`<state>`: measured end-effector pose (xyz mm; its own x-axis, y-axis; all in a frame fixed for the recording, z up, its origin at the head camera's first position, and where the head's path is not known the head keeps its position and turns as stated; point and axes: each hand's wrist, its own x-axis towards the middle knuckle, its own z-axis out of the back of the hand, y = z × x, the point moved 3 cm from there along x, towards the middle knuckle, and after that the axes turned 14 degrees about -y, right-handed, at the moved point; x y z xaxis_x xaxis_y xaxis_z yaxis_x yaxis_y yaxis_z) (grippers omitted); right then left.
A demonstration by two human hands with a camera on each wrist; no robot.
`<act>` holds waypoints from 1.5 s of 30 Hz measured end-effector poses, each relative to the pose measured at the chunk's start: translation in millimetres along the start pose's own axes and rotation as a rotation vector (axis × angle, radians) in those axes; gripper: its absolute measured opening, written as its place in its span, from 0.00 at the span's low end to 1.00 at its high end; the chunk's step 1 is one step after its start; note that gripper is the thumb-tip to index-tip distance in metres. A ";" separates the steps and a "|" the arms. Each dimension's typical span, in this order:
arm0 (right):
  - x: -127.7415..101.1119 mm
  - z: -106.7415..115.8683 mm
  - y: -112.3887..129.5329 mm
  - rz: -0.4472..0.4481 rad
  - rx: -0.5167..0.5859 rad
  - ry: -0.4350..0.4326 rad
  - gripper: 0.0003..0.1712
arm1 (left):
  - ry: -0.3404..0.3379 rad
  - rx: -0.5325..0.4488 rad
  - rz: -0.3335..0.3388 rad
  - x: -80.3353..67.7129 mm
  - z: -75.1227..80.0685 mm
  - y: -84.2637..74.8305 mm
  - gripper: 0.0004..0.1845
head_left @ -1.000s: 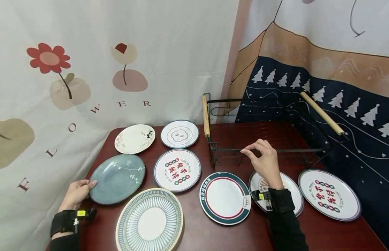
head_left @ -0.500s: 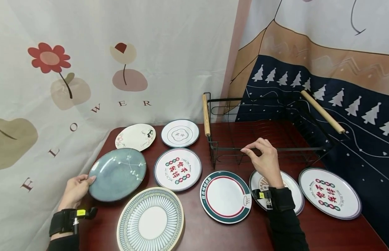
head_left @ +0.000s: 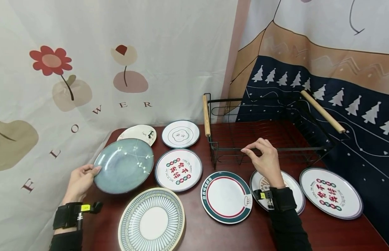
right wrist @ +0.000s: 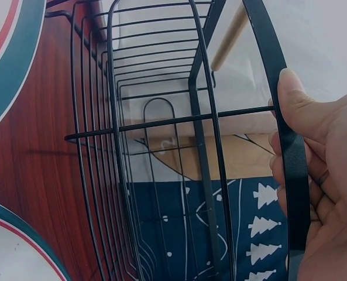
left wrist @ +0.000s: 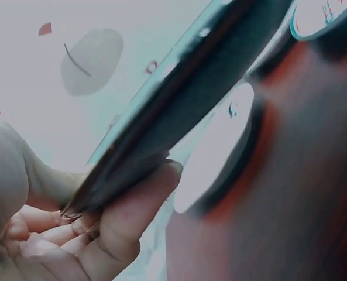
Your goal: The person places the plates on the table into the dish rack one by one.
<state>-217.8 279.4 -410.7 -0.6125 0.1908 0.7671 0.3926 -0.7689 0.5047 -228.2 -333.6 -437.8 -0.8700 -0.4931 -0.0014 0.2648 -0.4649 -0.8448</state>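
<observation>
My left hand grips the left rim of a blue-grey glazed plate and holds it tilted above the red-brown table. In the left wrist view the fingers curl under the plate's dark edge. My right hand pinches the front top rail of a black wire dish rack with wooden handles. In the right wrist view the thumb lies against the black rim bar. The rack holds no plates.
Several plates lie flat on the table: a ribbed one at the front, a green-rimmed one, two with red characters, and white ones at the back. One sits under my right wrist. Printed curtains hang behind.
My left hand has lifted the blue-grey plate off the table and carried it up and to the right, so it now covers part of the back white plate. The right hand stays on the rack.
</observation>
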 end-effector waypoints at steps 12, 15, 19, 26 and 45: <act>-0.6 0.5 0.8 -0.003 -0.007 0.005 0.04 | -0.069 -0.151 -0.068 -17.3 -13.1 -41.6 0.14; -0.3 0.6 1.1 0.002 -0.003 -0.001 0.04 | -0.053 -0.191 -0.082 -23.2 -16.0 -50.7 0.14; 0.0 1.8 1.4 0.010 -0.001 -0.005 0.04 | -0.046 -0.229 -0.107 -30.6 -18.1 -62.6 0.13; -0.6 3.8 2.0 0.017 -0.003 -0.004 0.05 | -0.026 -0.291 -0.152 -42.5 -24.0 -81.9 0.12; 1.0 5.3 2.2 -0.009 -0.011 0.039 0.05 | -0.023 -0.474 -0.167 -68.9 -54.0 -126.4 0.06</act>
<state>-213.9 281.1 -406.8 -0.6421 0.1743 0.7465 0.3792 -0.7741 0.5070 -224.2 -201.1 -359.8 -0.8737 -0.4586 0.1622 -0.1001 -0.1566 -0.9826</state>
